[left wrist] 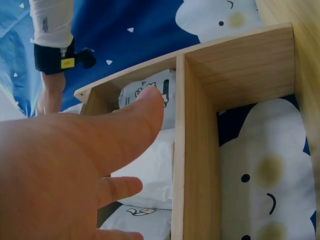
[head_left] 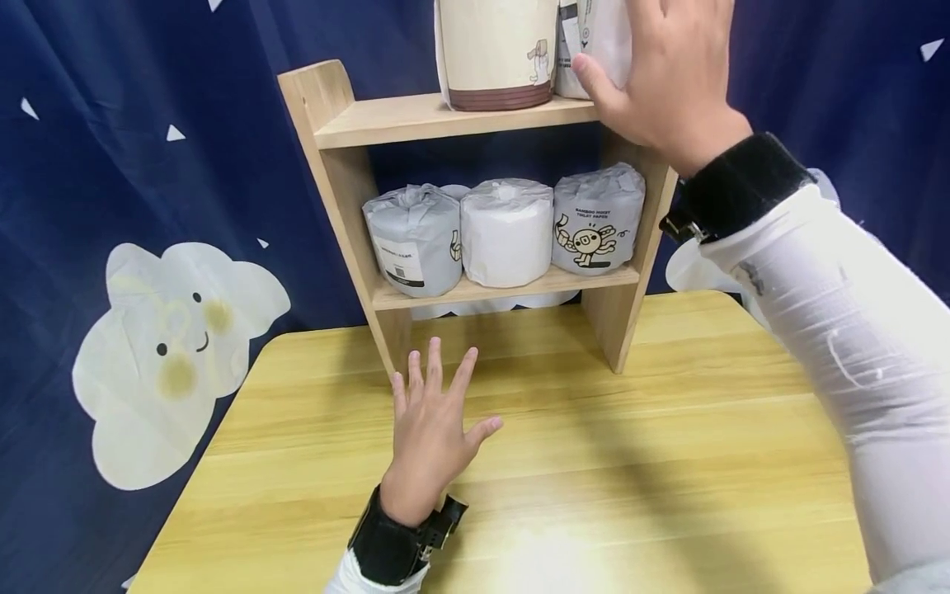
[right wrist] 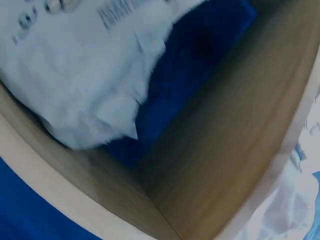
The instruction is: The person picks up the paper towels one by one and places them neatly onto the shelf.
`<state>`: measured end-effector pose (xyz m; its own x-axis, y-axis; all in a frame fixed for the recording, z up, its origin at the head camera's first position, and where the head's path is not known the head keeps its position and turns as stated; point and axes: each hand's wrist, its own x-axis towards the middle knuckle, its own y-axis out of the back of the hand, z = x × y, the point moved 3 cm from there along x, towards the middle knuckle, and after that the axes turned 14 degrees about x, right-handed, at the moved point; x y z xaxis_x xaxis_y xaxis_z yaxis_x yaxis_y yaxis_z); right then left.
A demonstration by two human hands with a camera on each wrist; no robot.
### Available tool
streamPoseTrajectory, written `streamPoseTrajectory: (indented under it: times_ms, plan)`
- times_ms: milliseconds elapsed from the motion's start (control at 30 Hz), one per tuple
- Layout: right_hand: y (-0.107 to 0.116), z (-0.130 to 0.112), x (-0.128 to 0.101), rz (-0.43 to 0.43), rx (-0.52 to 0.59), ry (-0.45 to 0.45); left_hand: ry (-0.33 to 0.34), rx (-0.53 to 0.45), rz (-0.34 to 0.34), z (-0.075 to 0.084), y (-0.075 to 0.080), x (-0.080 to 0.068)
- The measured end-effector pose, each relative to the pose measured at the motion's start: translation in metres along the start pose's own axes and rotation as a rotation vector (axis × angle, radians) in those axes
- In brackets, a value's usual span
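Observation:
A small wooden shelf (head_left: 416, 120) stands at the back of the yellow table (head_left: 668, 462). On its top board sit a beige pack with a brown band (head_left: 497, 49) and a white wrapped pack (head_left: 594, 33). My right hand (head_left: 668, 74) lies against the white pack with the thumb on its front; the fingertips run out of the picture. The right wrist view shows that white pack (right wrist: 75, 75) against the shelf's wooden wall (right wrist: 225, 150), with no fingers visible. My left hand (head_left: 434, 421) rests flat on the table with fingers spread, just before the shelf's left leg; it also fills the left wrist view's lower left (left wrist: 75, 165).
Three wrapped toilet rolls fill the lower board: grey (head_left: 416, 239), white (head_left: 507, 235), and one with a cartoon print (head_left: 597, 227). A dark blue curtain with a cloud face (head_left: 171, 346) hangs behind. Black straps circle both wrists.

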<state>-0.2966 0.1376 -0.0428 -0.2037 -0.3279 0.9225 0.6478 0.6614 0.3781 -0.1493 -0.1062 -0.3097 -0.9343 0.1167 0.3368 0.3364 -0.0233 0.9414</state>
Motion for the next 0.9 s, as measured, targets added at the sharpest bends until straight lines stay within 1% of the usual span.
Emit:
streamPoseTrajectory:
  times_ms: [67,167,300,400,533,633,800,900]
  plan:
    - [-0.002,-0.003,-0.009,0.042,0.005,0.022,0.013,0.006,0.007,-0.001,-0.001,0.001]
    - [-0.008,-0.007,-0.025,0.073,0.003,0.027,0.043,0.006,0.017,-0.003,-0.001,0.002]
    - [-0.017,-0.014,-0.045,0.077,0.015,0.003,0.063,-0.001,0.027,-0.004,-0.001,0.003]
    - [-0.026,-0.021,-0.063,0.093,0.046,-0.014,0.059,0.001,0.028,-0.005,-0.002,0.003]
    - [-0.037,-0.033,-0.093,0.14,0.072,-0.022,0.054,0.008,0.027,-0.007,-0.002,0.005]
    - [-0.045,-0.041,-0.116,0.131,0.07,-0.04,0.053,0.015,0.04,-0.008,-0.001,0.007]
    - [-0.058,-0.056,-0.149,0.051,0.061,-0.106,0.058,0.016,0.043,-0.007,0.001,0.009]
    - [-0.066,-0.063,-0.168,0.016,0.068,-0.134,0.062,0.018,0.033,-0.007,0.001,0.01]
